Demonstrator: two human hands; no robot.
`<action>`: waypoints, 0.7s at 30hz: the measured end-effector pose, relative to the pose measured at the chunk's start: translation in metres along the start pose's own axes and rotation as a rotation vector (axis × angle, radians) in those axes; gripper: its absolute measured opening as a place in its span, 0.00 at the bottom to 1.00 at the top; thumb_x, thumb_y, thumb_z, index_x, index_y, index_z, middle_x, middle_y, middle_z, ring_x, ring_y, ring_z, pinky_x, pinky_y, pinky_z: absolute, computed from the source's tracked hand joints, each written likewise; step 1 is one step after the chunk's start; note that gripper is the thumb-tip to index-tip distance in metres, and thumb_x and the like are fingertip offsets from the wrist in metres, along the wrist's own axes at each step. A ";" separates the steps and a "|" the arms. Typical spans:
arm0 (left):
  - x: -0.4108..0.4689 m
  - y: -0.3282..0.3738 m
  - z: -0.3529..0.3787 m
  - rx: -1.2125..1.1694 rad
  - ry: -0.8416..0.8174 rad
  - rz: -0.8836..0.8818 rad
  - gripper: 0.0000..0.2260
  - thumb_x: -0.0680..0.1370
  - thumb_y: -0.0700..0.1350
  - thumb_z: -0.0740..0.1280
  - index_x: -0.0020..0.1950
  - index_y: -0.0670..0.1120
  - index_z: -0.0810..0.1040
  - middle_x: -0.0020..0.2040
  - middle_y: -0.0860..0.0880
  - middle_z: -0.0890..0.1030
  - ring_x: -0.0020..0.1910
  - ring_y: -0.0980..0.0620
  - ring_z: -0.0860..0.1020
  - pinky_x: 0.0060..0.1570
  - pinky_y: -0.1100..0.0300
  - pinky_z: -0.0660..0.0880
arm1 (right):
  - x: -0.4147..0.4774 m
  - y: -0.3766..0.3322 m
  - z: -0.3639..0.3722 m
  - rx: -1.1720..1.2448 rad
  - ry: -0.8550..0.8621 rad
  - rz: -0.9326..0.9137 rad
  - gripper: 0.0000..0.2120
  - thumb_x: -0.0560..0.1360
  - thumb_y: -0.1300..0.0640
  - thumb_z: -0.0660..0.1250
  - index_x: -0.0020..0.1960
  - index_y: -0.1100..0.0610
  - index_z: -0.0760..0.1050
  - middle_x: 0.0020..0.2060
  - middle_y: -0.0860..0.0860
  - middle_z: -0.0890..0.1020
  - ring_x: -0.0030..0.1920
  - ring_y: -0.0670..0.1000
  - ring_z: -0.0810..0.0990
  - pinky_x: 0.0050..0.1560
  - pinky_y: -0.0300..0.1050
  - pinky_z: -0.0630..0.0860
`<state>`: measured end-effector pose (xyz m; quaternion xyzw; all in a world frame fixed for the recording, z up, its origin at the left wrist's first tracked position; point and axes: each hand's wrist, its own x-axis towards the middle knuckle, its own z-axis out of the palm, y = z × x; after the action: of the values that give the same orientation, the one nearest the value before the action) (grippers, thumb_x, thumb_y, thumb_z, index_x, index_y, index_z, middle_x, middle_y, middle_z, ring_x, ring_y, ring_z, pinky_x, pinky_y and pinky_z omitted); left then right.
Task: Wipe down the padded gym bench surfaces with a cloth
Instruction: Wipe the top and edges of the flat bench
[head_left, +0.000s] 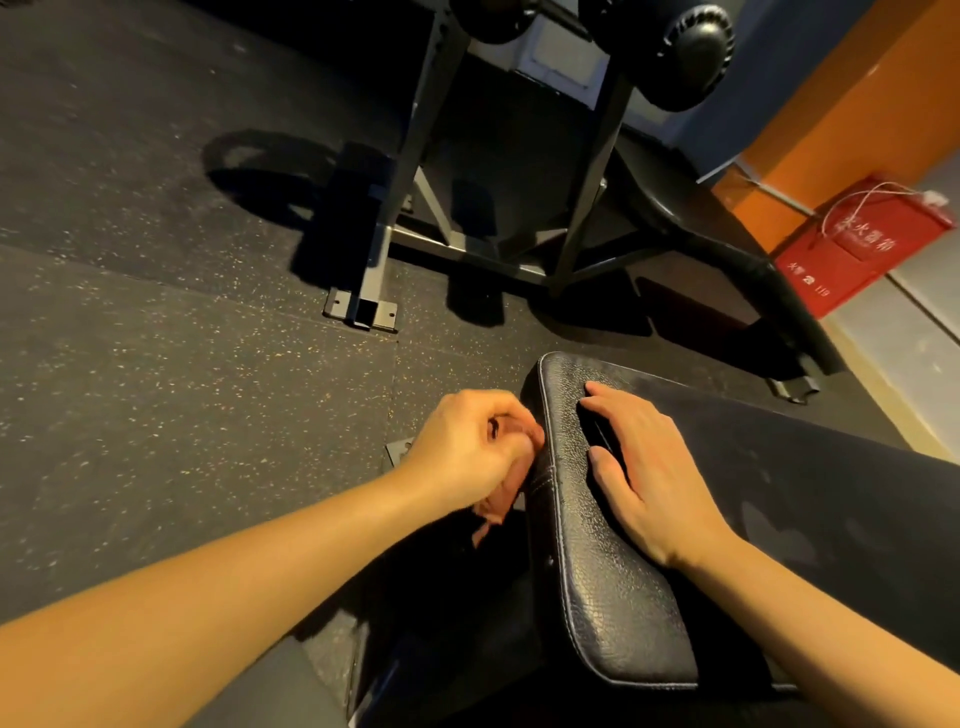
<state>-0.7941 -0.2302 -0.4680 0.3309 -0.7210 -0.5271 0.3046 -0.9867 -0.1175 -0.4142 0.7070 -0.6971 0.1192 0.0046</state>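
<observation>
Nearest, I saw the left hand (470, 447), its fingers curled round a pinkish cloth (496, 506) pressed to the left edge of the black padded surface (597, 571). The right hand (639, 467) lay flat on top, fingers straight. Beyond stood a steel frame (452, 244). Farthest, a red box (857, 249) read "119" below Chinese characters.

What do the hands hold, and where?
The left hand grips a bunched cloth at the bench pad side; right hand rests flat on top, holding nothing.
</observation>
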 end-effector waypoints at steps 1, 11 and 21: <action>0.012 0.002 -0.001 -0.006 0.042 -0.041 0.08 0.75 0.39 0.72 0.46 0.53 0.85 0.40 0.54 0.86 0.39 0.57 0.84 0.45 0.61 0.79 | 0.000 0.000 0.000 0.000 0.001 -0.002 0.23 0.80 0.49 0.56 0.73 0.54 0.69 0.75 0.47 0.69 0.76 0.46 0.65 0.74 0.48 0.62; -0.019 -0.006 0.009 -0.008 -0.013 0.000 0.08 0.75 0.41 0.71 0.46 0.54 0.84 0.39 0.56 0.85 0.40 0.58 0.84 0.49 0.55 0.80 | 0.001 0.001 0.000 0.004 0.002 0.006 0.22 0.80 0.49 0.56 0.73 0.52 0.70 0.75 0.45 0.69 0.76 0.44 0.63 0.73 0.40 0.57; -0.032 0.008 0.018 -0.129 0.065 -0.008 0.10 0.78 0.38 0.69 0.47 0.54 0.83 0.34 0.48 0.83 0.30 0.46 0.83 0.35 0.49 0.82 | 0.001 0.002 0.002 0.003 0.016 0.000 0.23 0.80 0.47 0.55 0.73 0.52 0.70 0.75 0.44 0.69 0.75 0.44 0.65 0.73 0.45 0.61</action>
<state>-0.7906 -0.1931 -0.4676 0.3306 -0.6740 -0.5626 0.3463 -0.9885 -0.1190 -0.4161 0.7060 -0.6969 0.1258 0.0093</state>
